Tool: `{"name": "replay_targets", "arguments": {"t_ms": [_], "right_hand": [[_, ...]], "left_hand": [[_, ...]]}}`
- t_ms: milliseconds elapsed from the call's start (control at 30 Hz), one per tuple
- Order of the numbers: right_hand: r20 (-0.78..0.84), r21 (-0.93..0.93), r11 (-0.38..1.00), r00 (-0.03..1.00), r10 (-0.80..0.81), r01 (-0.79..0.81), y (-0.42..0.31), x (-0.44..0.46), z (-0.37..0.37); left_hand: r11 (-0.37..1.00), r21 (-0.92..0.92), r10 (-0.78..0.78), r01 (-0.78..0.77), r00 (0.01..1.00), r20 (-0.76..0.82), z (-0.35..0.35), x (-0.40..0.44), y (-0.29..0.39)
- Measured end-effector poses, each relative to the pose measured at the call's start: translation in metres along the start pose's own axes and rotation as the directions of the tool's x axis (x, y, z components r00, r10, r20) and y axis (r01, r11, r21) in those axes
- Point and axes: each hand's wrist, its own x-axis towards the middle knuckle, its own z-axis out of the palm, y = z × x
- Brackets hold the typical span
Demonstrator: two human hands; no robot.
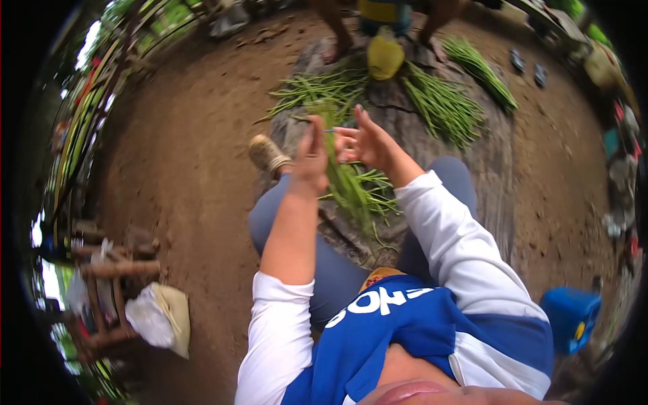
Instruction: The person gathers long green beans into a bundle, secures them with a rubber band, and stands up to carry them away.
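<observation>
A bundle of green beans (345,177) (blurred) is held in the left hand (312,156) above the wooden surface (498,179). The right hand (370,140) is placed close beside it, thumb spread wide from the fingers. Loose beans (383,196) are scattered below; a larger pile (445,108) is laid beyond.

One head-worn camera, facing forward and steeply down.
It looks out from above the wearer's own shirt (364,337), which looms nearest along the bottom edge; the left hand (311,158) and right hand (368,143) fall a little above mid-view. Past them the wooden platform (499,175) runs toward the top, where another person's legs (333,21) show. The very wide lens takes in dirt ground (189,135) on both sides.
</observation>
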Motion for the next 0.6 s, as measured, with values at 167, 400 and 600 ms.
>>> {"name": "replay_targets", "arguments": {"t_ms": [167,400,600], "right_hand": [[0.324,-0.756,0.399,0.827,-0.46,0.518,-0.04,-0.031,0.064],[0.571,-0.803,0.042,0.788,-0.229,0.594,0.015,-0.086,0.118],[-0.017,0.491,0.749,0.865,-0.502,0.444,-0.022,-0.07,0.051]], "left_hand": [[0.894,0.387,-0.2,0.225,0.974,-0.104,0.02,-0.013,-0.01],[0.925,0.324,-0.129,0.196,0.968,-0.215,-0.003,0.011,-0.032],[0.991,0.137,0.011,-0.006,0.999,-0.034,0.022,-0.018,-0.001]]}}
